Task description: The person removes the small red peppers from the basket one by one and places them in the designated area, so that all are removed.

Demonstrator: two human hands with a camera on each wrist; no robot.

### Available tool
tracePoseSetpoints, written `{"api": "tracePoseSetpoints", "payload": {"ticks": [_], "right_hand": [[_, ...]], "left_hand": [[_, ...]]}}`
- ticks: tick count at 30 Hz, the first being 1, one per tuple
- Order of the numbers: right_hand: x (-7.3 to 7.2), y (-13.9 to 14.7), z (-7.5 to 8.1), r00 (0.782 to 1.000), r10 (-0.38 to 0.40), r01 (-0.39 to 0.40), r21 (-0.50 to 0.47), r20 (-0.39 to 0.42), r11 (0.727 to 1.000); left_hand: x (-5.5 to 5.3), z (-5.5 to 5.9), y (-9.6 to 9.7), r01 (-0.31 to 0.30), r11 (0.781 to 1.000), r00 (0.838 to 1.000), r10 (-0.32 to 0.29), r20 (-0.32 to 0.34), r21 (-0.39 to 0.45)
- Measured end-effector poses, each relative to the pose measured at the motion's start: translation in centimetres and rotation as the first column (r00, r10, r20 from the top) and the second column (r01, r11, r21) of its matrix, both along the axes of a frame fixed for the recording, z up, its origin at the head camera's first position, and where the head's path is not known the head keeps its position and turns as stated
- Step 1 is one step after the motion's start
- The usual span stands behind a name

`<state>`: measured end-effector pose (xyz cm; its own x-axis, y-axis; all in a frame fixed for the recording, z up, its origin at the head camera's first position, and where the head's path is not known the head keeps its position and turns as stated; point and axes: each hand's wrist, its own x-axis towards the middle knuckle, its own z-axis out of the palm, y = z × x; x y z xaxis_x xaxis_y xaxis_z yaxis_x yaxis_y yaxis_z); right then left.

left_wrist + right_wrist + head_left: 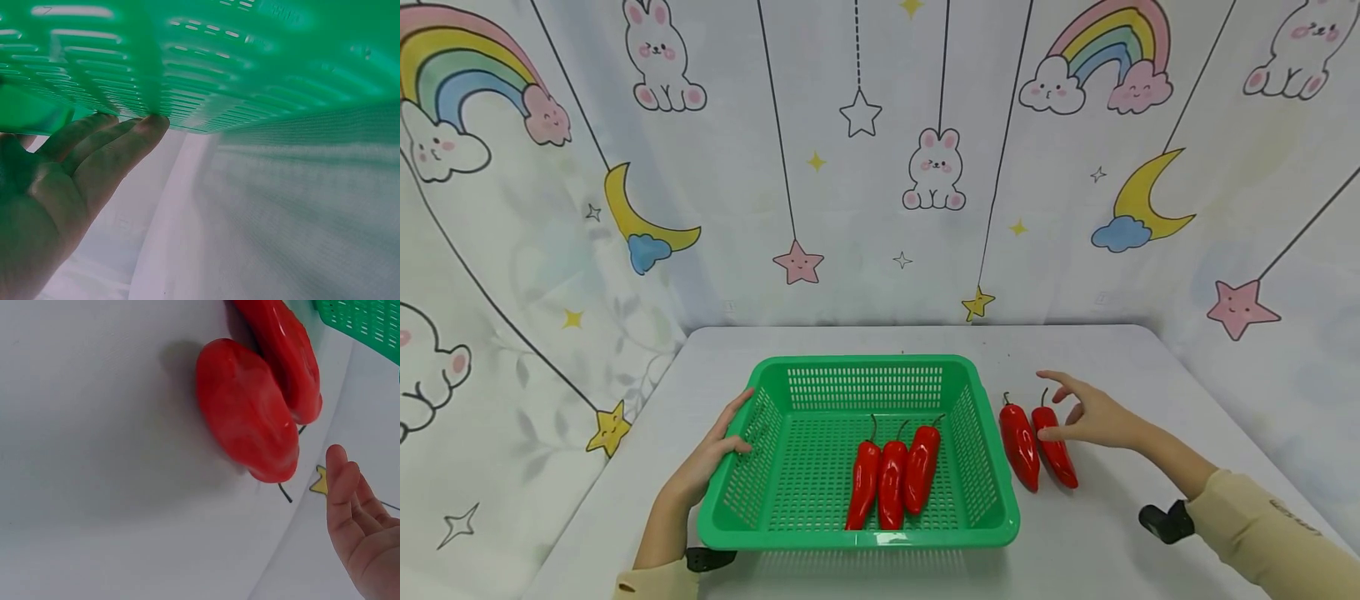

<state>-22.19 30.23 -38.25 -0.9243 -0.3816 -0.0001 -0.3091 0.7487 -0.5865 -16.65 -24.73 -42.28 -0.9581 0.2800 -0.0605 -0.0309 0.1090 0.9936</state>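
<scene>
My left hand (700,462) holds the left rim of a green plastic basket (857,537), its thumb over the edge; in the left wrist view several fingers (119,150) lie along the basket's outer side. Three red chili peppers (892,483) with dark stems lie side by side inside, toward the right. My right hand (1093,414) hovers over the right one of two more red peppers on the table, thumb and fingers spread apart. That pepper (247,412) and its neighbour (294,362) lie close together beside the basket; the right wrist view shows nothing in the hand.
A white table (1075,533) carries the basket and peppers. Behind and beside it hang pale curtains (865,208) printed with rabbits, stars, moons and rainbows. The basket's right wall (992,454) stands between the inner peppers and the two outer ones.
</scene>
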Motion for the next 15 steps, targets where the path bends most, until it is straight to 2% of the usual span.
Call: {"api": "tracePoseSetpoints", "payload": {"ticks": [8, 15], "right_hand": [[0.6, -1.4, 1.8, 0.999, 0.0, -0.002, -0.037, -0.04, 0.999], [0.8, -2.8, 2.9, 0.999, 0.025, -0.028, -0.065, -0.042, 0.997]], "left_hand": [[0.0, 0.0, 0.0, 0.003, 1.0, 1.0, -0.003, -0.004, 0.002], [0.0, 0.0, 0.0, -0.007, 1.0, 1.0, 0.007, -0.003, -0.006]]}}
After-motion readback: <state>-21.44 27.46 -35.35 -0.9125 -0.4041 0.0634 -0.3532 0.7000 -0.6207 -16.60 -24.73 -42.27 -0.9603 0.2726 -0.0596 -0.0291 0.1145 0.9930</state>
